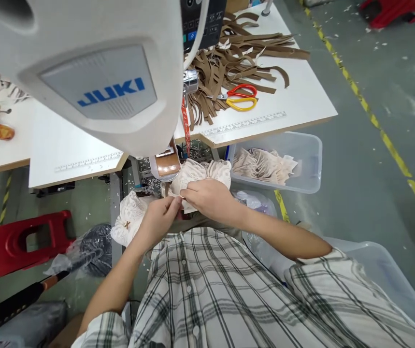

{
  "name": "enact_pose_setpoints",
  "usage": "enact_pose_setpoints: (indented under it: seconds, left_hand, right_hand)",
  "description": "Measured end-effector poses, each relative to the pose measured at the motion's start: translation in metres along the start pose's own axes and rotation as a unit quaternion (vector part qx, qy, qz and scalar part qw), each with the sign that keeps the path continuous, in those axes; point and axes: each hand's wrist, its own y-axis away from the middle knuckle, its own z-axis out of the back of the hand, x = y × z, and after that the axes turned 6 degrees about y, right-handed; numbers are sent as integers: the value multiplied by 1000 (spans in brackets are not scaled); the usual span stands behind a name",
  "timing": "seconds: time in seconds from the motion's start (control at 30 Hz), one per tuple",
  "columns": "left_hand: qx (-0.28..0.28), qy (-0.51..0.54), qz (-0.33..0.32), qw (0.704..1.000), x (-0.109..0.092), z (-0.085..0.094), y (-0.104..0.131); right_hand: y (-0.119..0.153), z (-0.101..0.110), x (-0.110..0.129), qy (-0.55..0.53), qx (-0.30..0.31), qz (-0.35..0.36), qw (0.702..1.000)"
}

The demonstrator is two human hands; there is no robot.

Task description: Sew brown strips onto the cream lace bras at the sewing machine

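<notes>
A cream lace bra (129,217) is spread in front of the sewing machine (98,82), one cup at the left by my wrist and lace cups beyond my right hand. My left hand (159,217) pinches the bra's edge between thumb and forefinger. Close beside it, my right hand (210,199) grips the same fabric, fingertips almost touching the left thumb. Just past my hands is the machine's small sewing bed (168,165), with a brown plate. The needle area is hidden behind the machine head.
Brown fabric strips (221,67) and red-and-yellow-handled scissors (241,97) lie on the white table (301,92). A clear bin (310,164) holds cream pieces at right. A red stool (22,241) stands at left, and another plastic bin (384,270) sits at lower right.
</notes>
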Motion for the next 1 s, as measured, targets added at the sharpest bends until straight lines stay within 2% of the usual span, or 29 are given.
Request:
enact_pose_setpoints:
  seconds: [0.03, 0.1, 0.17, 0.2, 0.27, 0.33, 0.43, 0.53, 0.67, 0.73, 0.8, 0.83, 0.87, 0.9, 0.97, 1.0]
  left_hand:
    - [33, 126, 35, 991, 5, 0, -2]
    - [70, 330, 81, 938, 12, 0, -4]
    - [57, 419, 97, 901, 14, -1, -4]
    - [40, 427, 93, 899, 14, -1, -3]
    - [-1, 393, 62, 917, 12, -2, 1]
    - [-42, 325, 24, 944, 10, -3, 5]
    - [-95, 225, -9, 970, 7, -3, 10]
    - [-116, 159, -19, 980, 3, -3, 12]
    - [-114, 146, -17, 982, 4, -4, 8]
    - [-126, 158, -10, 979, 10, -5, 5]
    - [-132, 175, 13, 976, 19, -4, 2]
    - [-131, 190, 31, 972, 24, -2, 1]
    - [-126, 210, 48, 968, 29, 1, 0]
    - [-118, 231, 63, 964, 32, 5, 0]
    - [-102, 268, 79, 955, 36, 12, 2]
    - [-94, 281, 80, 952, 36, 16, 4]
  right_hand:
    - [-1, -7, -2, 22, -23, 20, 999]
    - [-3, -18, -6, 27, -67, 56, 996]
    - [-3, -23, -8, -2, -103, 58, 993]
    - [-2, -23, -8, -24, -128, 40, 991]
    - [0, -22, -4, -67, -189, -15, 980]
    - [2, -20, 1, -95, -223, -50, 969]
    - [2, -22, 7, -120, -194, -64, 972]
    - [0, -27, 10, -126, -183, -74, 972]
    - [3, -36, 18, -119, -222, -55, 966]
    - [4, -41, 14, -119, -203, -23, 972]
    - [1, -42, -9, -118, -160, 4, 980]
    - [-2, -39, -29, -108, -148, -8, 983]
    - [-8, -32, -55, -87, -149, -42, 984]
    - [-15, -23, -85, -51, -162, -105, 980]
    - [-33, 4, -149, 65, -181, -248, 949]
    - [-44, 20, -180, 127, -141, -288, 939]
